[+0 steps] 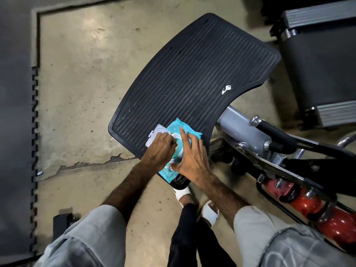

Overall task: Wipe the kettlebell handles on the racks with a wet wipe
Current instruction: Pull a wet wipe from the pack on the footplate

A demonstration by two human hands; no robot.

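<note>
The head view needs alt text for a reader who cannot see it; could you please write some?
A person's left hand reaches into the opening of a turquoise wet-wipe pack with its lid flipped open, while the right hand steadies the pack on a ribbed black platform. A small key lies farther up the platform.

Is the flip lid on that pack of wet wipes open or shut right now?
Open. The white flip lid is swung out flat beyond the wet wipe pack, and the left hand reaches into the uncovered opening while the right hand steadies the pack.
</note>
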